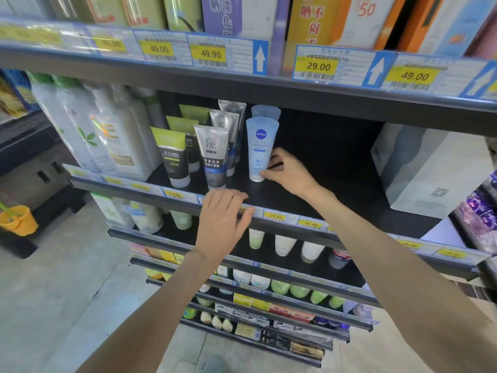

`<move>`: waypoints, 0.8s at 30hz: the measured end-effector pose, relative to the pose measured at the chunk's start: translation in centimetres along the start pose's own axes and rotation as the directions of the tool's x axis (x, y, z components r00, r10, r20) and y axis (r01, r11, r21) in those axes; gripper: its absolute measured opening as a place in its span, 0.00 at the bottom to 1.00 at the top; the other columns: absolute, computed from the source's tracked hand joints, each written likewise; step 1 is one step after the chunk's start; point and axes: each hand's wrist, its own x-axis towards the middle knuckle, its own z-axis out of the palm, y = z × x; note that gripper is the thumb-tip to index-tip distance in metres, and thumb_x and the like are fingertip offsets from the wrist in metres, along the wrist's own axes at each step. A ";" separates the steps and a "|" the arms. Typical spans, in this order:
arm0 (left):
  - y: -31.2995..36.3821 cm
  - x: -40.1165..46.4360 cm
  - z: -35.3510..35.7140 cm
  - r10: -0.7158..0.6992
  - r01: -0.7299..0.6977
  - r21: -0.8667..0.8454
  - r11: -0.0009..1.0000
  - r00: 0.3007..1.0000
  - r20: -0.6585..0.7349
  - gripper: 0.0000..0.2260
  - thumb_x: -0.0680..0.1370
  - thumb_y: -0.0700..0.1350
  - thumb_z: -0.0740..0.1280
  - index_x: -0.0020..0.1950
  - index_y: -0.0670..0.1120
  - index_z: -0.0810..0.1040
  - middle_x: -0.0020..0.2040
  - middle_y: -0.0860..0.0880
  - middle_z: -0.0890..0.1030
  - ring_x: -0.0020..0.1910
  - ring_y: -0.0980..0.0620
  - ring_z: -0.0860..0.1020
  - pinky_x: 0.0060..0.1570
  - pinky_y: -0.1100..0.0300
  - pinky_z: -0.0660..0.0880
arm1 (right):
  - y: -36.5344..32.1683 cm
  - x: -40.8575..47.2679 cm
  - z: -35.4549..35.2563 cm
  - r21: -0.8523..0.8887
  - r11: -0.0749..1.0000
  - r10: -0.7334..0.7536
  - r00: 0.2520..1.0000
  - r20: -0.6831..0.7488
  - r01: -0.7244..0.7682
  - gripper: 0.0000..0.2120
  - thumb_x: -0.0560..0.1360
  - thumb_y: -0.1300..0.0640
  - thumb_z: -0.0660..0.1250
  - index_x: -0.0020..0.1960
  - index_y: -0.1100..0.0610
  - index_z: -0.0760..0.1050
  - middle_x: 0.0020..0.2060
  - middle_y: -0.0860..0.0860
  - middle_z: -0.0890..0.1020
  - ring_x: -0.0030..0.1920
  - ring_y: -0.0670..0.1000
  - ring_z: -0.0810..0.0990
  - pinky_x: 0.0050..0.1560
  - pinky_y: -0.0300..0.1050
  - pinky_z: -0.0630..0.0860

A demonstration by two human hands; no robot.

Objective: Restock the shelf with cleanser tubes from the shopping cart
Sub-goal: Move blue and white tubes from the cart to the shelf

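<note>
Right hand [289, 172] grip on blue "NIVEA" tube [261, 149] beside "MEN" tubes [213, 154]

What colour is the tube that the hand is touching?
Light blue tube with a dark blue round logo, by the right hand; head view.

Both our bare forearms reach up and forward from the bottom of the view, the left from about 7 o'clock, the right from about 4 o'clock. Our left hand [223, 219] lies palm down, fingers straight and together, pointing toward 1 o'clock, thumb spread to the right; it holds nothing. Our right hand [289, 172] sits higher, at about 1 o'clock from the left, wrist bent, its fingers [271, 173] curled toward 9 o'clock in a pinch.
</note>
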 end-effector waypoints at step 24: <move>0.3 0.2 -1.5 -0.055 0.043 0.066 0.997 0.980 0.192 0.19 0.85 0.54 0.60 0.69 0.44 0.77 0.62 0.47 0.81 0.62 0.46 0.77 0.68 0.47 0.71 | -2.5 -2.4 0.9 -0.073 0.991 0.107 0.993 -0.044 -0.110 0.29 0.76 0.53 0.76 0.72 0.53 0.68 0.60 0.50 0.80 0.58 0.47 0.80 0.61 0.49 0.79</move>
